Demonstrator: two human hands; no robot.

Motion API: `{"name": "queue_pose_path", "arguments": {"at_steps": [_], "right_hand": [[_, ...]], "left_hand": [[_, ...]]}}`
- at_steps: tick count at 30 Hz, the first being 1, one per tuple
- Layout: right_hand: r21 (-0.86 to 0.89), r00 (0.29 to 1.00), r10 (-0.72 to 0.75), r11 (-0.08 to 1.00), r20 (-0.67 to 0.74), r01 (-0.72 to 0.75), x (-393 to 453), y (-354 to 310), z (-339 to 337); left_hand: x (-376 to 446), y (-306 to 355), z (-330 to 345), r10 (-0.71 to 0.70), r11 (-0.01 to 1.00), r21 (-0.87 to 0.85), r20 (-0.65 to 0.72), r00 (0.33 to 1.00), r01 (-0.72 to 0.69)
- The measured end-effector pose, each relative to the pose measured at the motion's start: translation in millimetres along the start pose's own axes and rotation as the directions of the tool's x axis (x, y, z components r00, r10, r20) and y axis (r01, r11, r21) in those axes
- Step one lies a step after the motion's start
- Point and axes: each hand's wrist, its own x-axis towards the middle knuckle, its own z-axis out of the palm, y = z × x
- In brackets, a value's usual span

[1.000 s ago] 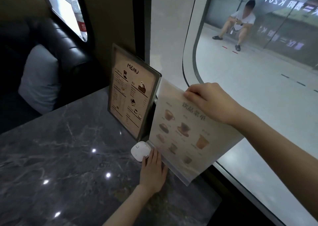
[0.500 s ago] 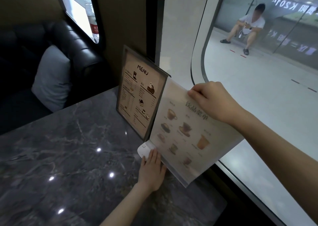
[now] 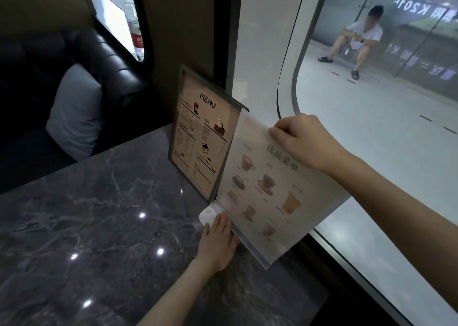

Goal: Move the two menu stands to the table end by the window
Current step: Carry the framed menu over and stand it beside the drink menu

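Nothing shifted, right hand (image 3: 306,142) pinching drinks menu stand (image 3: 275,189), "MENU" stand (image 3: 198,132) beside, left hand (image 3: 218,244) flat.

A dark grey marbled desk (image 3: 99,226) fills the lower left, its glossy top dotted with small bright reflections of lights. At about ten o'clock from the desk's middle sits a black padded leather sofa (image 3: 109,62), with a pale grey cushion (image 3: 74,112) leaning upright against its backrest. Above the sofa, at eleven o'clock, a clear plastic water bottle (image 3: 133,25) with a red label stands in a bright window opening. A small white rounded device (image 3: 208,216) lies flat on the desk near its far edge. Toward one o'clock, beyond the big curved window (image 3: 371,152), a person (image 3: 357,40) sits low by a glass wall, knees up, on pale flooring.
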Motion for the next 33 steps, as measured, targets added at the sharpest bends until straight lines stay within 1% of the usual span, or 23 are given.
{"name": "queue_pose_path", "arguments": {"at_steps": [8, 14, 16, 21, 26, 28, 30, 33], "right_hand": [[-0.019, 0.999, 0.024, 1.0, -0.043, -0.025, -1.5, 0.0, 0.5], [-0.016, 0.998, 0.064, 0.998, -0.026, -0.065, -0.3, 0.9, -2.2], [-0.022, 0.998, 0.056, 0.998, -0.037, -0.057, -0.5, 1.2, -2.8], [-0.102, 0.999, 0.036, 0.994, -0.014, -0.037, -3.7, -0.4, -3.6], [-0.086, 0.999, 0.043, 0.995, 0.017, -0.042, -3.2, -2.2, -5.4], [-0.08, 0.999, 0.047, 0.996, 0.013, -0.046, -0.8, -4.5, -6.4], [-0.067, 0.999, 0.019, 0.998, 0.039, -0.017, -6.7, -19.6, -4.3], [-0.055, 1.0, 0.004, 0.998, 0.027, -0.002, -4.2, -18.7, -6.6]], "left_hand": [[-1.6, 1.4, -2.8, -0.005, 1.0, -0.001, -0.002, 1.0, 0.005], [0.0, 2.2, -2.8, -0.009, 1.0, 0.005, 0.012, 1.0, 0.009], [0.0, 2.6, -2.4, -0.008, 1.0, 0.001, 0.006, 1.0, 0.008], [-0.1, 2.5, -2.9, -0.012, 1.0, -0.007, -0.003, 1.0, 0.012], [0.8, 1.3, -6.5, -0.011, 0.999, -0.033, -0.018, 1.0, 0.01], [1.4, 1.5, -10.9, -0.018, 0.999, -0.034, -0.03, 0.999, 0.017], [-13.1, -2.7, -20.3, -0.033, 0.999, -0.043, -0.069, 0.997, 0.03], [-14.2, -1.9, -39.7, -0.048, 0.996, -0.074, -0.107, 0.993, 0.04]]}}
